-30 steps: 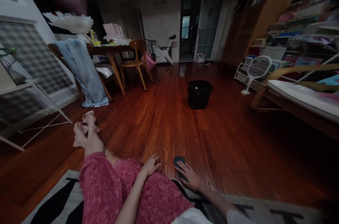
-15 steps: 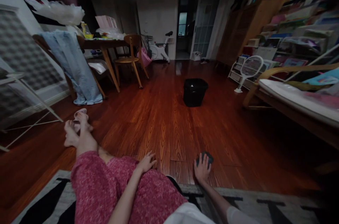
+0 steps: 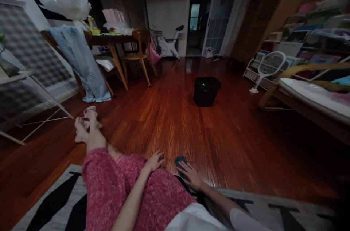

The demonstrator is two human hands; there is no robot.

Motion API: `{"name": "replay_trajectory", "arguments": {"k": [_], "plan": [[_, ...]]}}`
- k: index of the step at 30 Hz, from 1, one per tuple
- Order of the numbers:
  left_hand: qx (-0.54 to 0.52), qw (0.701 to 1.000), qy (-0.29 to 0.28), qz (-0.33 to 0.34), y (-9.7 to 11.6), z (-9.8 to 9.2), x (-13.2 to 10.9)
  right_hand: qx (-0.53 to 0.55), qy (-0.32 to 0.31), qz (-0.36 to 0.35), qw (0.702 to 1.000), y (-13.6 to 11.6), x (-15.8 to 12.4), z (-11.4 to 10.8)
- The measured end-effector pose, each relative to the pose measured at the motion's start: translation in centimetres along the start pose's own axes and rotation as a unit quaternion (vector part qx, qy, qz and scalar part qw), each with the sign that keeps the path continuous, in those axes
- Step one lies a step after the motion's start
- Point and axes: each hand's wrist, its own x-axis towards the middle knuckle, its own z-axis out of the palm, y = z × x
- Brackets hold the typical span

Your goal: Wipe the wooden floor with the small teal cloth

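Observation:
My right hand (image 3: 191,176) reaches low over the wooden floor (image 3: 169,129), its fingers laid over a small dark teal cloth (image 3: 181,161). Part of the cloth is hidden under the fingers, and its far edge shows beyond them. My left hand (image 3: 154,161) lies on my leg in pink patterned trousers (image 3: 123,187), fingers loosely spread, with nothing in it. Ahead on the floor, apart from both hands, stands a black bin (image 3: 207,91) with a shiny top.
A patterned rug (image 3: 61,189) lies beneath me. At left are a white metal stand (image 3: 50,105) and a chair draped with jeans (image 3: 79,63). A table, another chair (image 3: 140,56) and an exercise bike (image 3: 169,47) stand beyond. A wooden-framed seat (image 3: 306,103) is at right.
My right hand has moved left across the floor with the cloth, closer to my left hand. My left hand stays on my leg. The view has turned slightly left.

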Motion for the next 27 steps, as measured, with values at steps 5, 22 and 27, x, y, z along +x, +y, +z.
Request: {"name": "replay_trajectory", "arguments": {"k": [5,22,27], "plan": [[0.003,1.000,-0.013,-0.008,0.4,-0.3,-0.1,-0.065,0.108,0.206,0.970,6.8,-8.7,-3.0],[0.002,1.000,0.000,0.008,-0.4,0.0,0.1,-0.046,0.104,0.165,0.980,-2.1,6.0,0.8],[-0.002,1.000,-0.002,0.002,-0.4,0.1,0.2,0.019,-0.010,-0.013,1.000,-2.3,1.4,-0.6]]}}
